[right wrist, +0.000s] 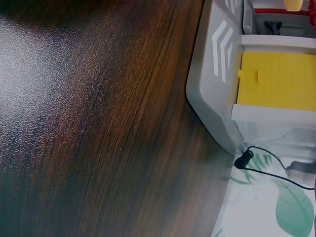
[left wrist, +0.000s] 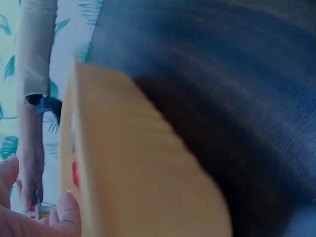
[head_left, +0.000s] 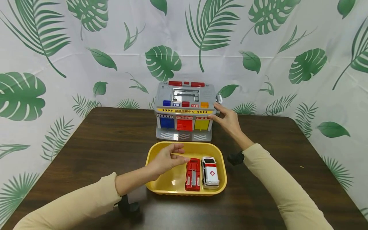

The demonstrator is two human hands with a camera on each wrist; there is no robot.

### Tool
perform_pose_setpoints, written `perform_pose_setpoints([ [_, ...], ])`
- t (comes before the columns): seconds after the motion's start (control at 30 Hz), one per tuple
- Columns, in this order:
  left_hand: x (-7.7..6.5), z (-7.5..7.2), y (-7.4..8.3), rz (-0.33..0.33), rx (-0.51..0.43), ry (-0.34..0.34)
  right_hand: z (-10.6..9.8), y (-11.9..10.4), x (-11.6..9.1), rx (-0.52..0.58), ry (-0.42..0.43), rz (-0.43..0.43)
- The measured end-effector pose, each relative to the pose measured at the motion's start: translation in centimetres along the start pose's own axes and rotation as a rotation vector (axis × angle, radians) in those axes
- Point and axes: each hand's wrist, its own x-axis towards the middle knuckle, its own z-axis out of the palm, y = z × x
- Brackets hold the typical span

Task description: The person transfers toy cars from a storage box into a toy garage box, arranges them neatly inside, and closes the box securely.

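My left hand [head_left: 166, 159] hovers over the left part of a yellow tray [head_left: 171, 183], thumb and fingers apart with nothing between them. Its thumb reaches to the front end of a red toy fire truck [head_left: 188, 179]. Beside that truck in the tray lies a white toy ambulance [head_left: 212, 179] with a red cross. Behind the tray stands a grey toy rescue station [head_left: 208, 92] with blue, red and yellow doors. At its upper right front corner, my right hand [head_left: 230, 123] holds the edge between thumb and fingers. The yellow door [right wrist: 276, 81] is down in the right wrist view.
All this stands on a dark wooden table [head_left: 115, 140]. A leaf-print cloth [head_left: 120, 70] hangs behind it. A black cord [right wrist: 266, 173] hangs at the station's side in the right wrist view. Black wrist devices [head_left: 236, 158] sit at both cuffs.
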Motion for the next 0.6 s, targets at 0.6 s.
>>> perform_pose_setpoints([
  [0.6, -0.5, 2.2, -2.5, -0.162, -0.016, -0.114, 0.0, 0.0, -0.1, -0.005, -0.001, -0.007],
])
